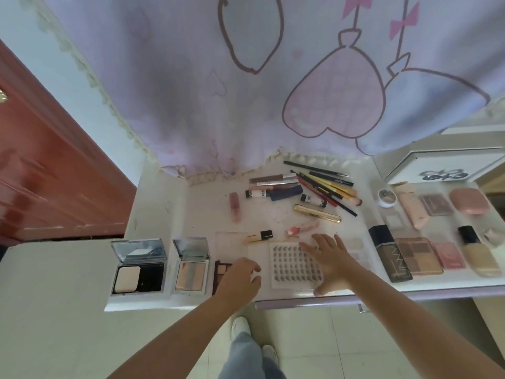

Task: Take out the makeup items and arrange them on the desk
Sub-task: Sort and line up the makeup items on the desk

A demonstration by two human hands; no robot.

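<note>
While hands hover, glossy palettes

Home bedroom: cartoon curtain, cluttered dressing desk.

White desk. Beyond the right hand: black, yellow and red pencils, a gold tube. Under its fingers: a white sheet patterned with rows of dark marks. Right of it: a black bottle, a brown-toned palette. Behind: a lilac curtain printed with pink hearts.
</note>
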